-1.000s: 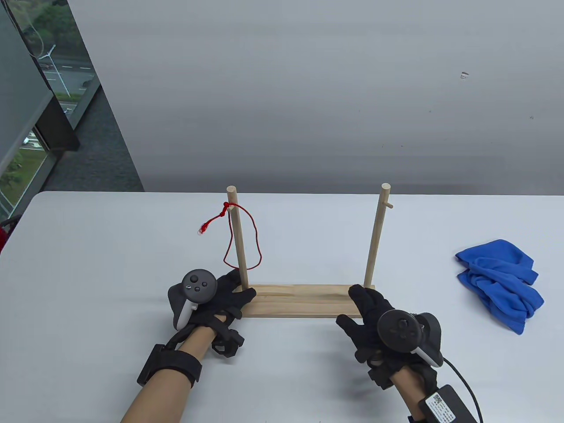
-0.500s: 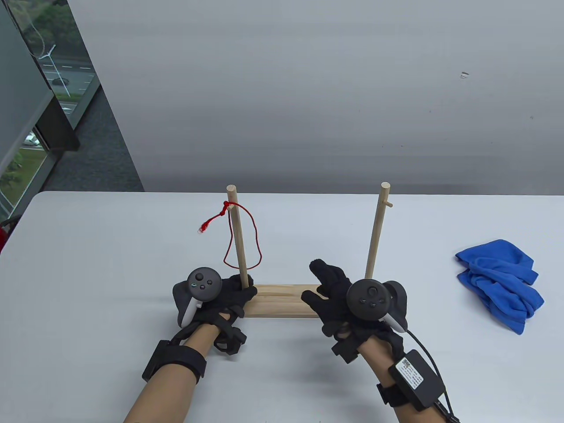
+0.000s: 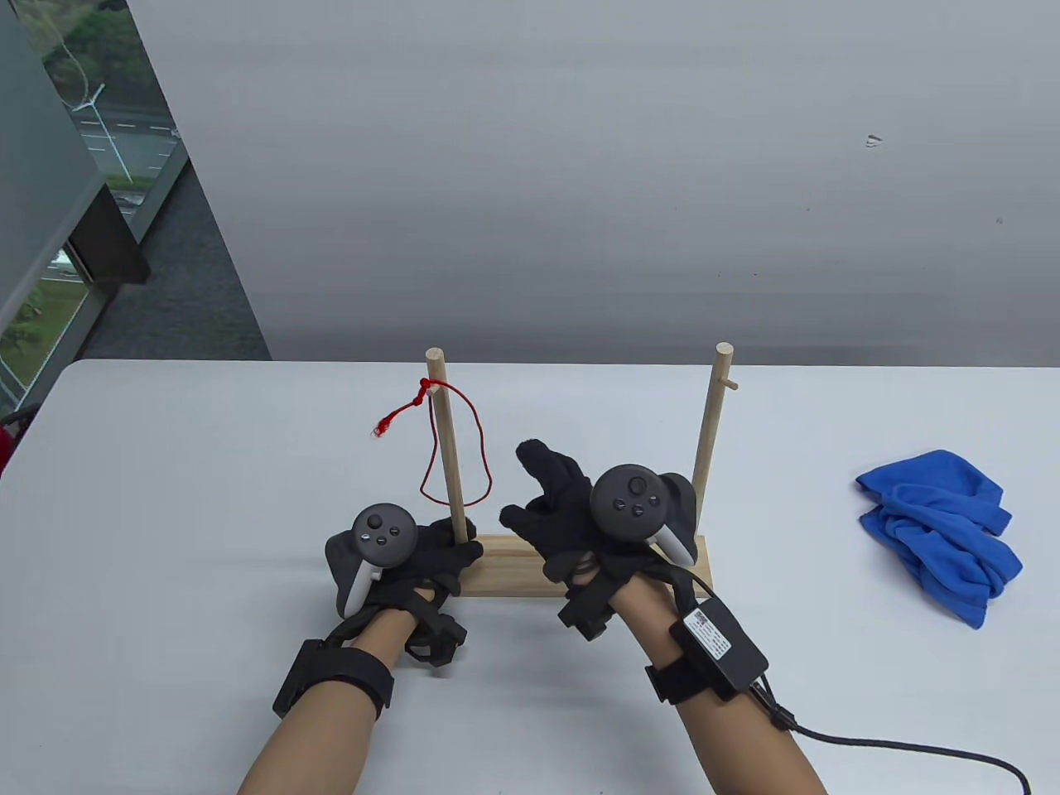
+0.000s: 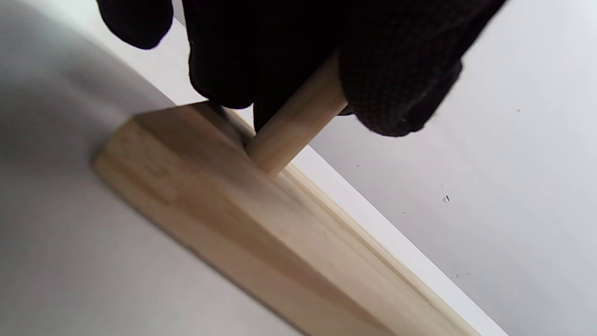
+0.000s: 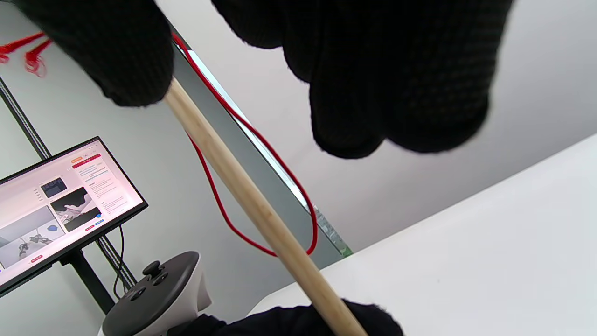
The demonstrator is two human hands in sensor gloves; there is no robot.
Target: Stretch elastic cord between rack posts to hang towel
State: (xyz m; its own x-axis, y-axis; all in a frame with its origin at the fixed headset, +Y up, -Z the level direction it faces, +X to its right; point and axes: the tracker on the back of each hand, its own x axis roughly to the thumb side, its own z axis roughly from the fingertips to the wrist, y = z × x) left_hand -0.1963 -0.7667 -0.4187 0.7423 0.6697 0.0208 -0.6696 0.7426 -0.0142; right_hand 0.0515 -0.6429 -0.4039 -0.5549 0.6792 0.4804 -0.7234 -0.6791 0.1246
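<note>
A wooden rack (image 3: 580,567) stands on the white table (image 3: 207,497), its flat base lying crosswise in front of the person. Two upright posts rise from the base: the left post (image 3: 445,447) and the right post (image 3: 706,443), the latter carrying a small side peg near its top.

The red elastic cord (image 3: 454,451) is tied near the top of the left post. A short frayed end sticks out to the left of the knot; the remainder hangs as a slack loop around that post, its bottom clear of the base. It does not reach the right post.

The left hand (image 3: 422,563) grips the foot of the left post. The left wrist view shows its gloved fingers (image 4: 396,79) closed around the dowel just above where it enters the base.

The right hand (image 3: 571,513) is raised above the base, between the two posts and nearer the left one. Its fingers (image 3: 542,460) are spread apart and hold nothing; their tips are near the hanging loop but not touching it. In the right wrist view the loop and left post lie beyond the fingertips.

The blue towel (image 3: 940,530) lies crumpled on the table, well apart to the right of the rack.

A monitor (image 5: 60,205) on a stand is seen in the right wrist view.
</note>
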